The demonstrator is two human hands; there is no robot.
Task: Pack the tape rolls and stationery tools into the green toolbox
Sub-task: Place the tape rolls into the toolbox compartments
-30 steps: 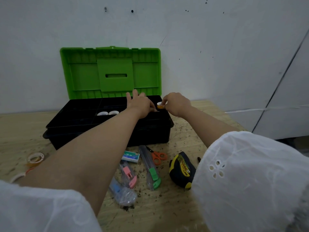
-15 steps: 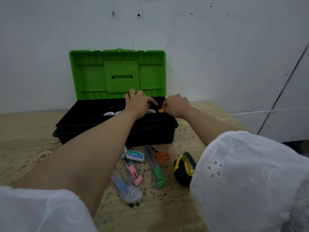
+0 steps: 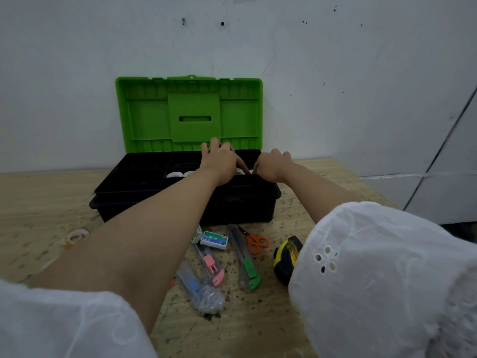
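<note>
The green toolbox stands open against the wall, its lid (image 3: 191, 112) upright and its black tray (image 3: 134, 187) facing me. Two white tape rolls (image 3: 174, 174) lie in a middle compartment. My left hand (image 3: 220, 161) hovers over the tray's right part with fingers spread. Beside it my right hand (image 3: 271, 166) curls its fingertips down into the right compartment, hiding whatever they touch. The edge of a white roll (image 3: 241, 171) shows between the hands. In front of the box lie a staples box (image 3: 214, 240), orange scissors (image 3: 255, 242), a tape measure (image 3: 286, 259) and green (image 3: 246, 259), pink (image 3: 210, 262) and blue (image 3: 196, 285) cutters.
A clear tape roll (image 3: 77, 235) lies on the wooden table (image 3: 38, 202) to the left of my left arm. The white wall is right behind the box. The table's right edge runs just past my right arm.
My right hand has lowered the small orange-cored roll into the right compartment, and the roll is now hidden. My left hand stayed over the tray. The view moved closer.
</note>
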